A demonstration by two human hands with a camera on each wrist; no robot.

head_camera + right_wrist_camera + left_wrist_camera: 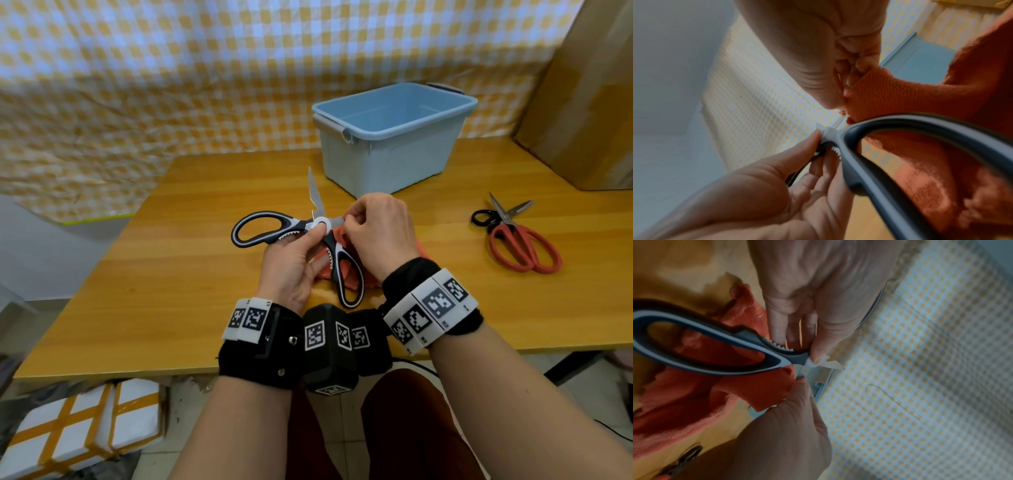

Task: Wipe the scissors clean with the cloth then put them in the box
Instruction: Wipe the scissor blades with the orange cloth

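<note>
Black-and-white kitchen scissors (267, 224) (715, 352) (859, 162) are held spread wide just above the wooden table (171, 274). My left hand (308, 240) (816, 356) (816, 139) pinches them at the pivot. One blade (313, 192) points away from me, bare. My right hand (352, 222) (795, 410) (842, 91) pinches the orange cloth (349, 274) (756, 386) (900, 94) around the other blade, close to the pivot. The rest of the cloth hangs under the near handle loop. The light blue box (387, 161) (920, 65) stands open behind my hands.
Red-handled scissors (520, 243) and a smaller black-handled pair (483, 217) lie on the table to the right. A large cardboard box (582, 102) leans at the far right. A yellow checked sheet (171, 85) hangs behind the table.
</note>
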